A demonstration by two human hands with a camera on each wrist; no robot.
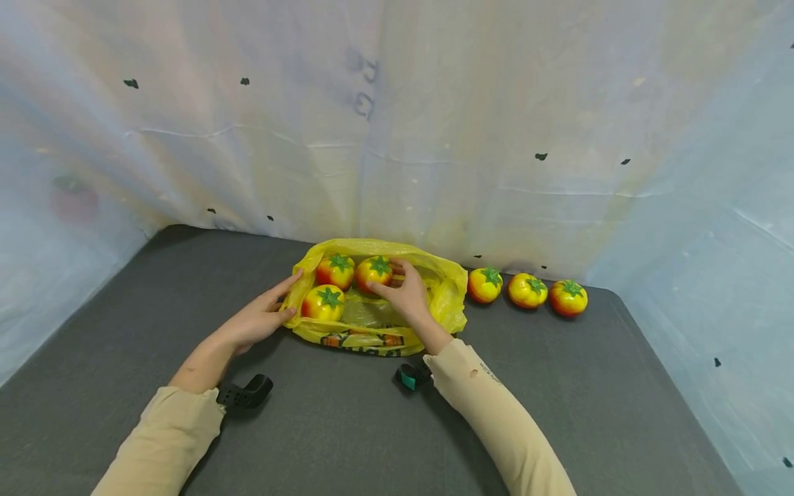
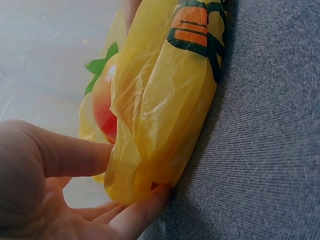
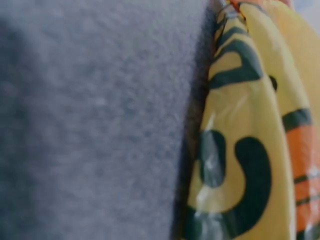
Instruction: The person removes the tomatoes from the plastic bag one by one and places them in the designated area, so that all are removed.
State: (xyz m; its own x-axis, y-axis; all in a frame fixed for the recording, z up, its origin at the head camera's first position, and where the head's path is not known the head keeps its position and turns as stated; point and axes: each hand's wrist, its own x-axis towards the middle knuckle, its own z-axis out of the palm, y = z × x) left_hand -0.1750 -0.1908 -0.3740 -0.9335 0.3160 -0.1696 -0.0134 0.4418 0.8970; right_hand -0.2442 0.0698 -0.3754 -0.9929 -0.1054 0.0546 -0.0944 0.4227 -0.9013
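Observation:
A yellow plastic bag (image 1: 372,337) with dark and orange print lies spread open on the table. My left hand (image 1: 257,320) holds its left end; in the left wrist view the thumb (image 2: 75,155) and fingers lie either side of the plastic. Inside the bag, my right hand (image 1: 406,293) grips a yellow-red tomato (image 1: 374,273) with a green leafy top, thumb in front and fingers at its right side. Two more tomatoes sit left of it in the bag, a rear tomato (image 1: 335,271) and a front tomato (image 1: 322,303). The right wrist view shows the printed bag side (image 3: 235,165), the hand hidden.
Right of the bag, a row of three similar tomatoes (image 1: 527,291) stands along the back of the dark grey table (image 1: 347,427). Pale plastic sheeting (image 1: 434,138) rises behind the table and at both sides. A reddish shape (image 1: 74,200) shows faintly through the left sheet.

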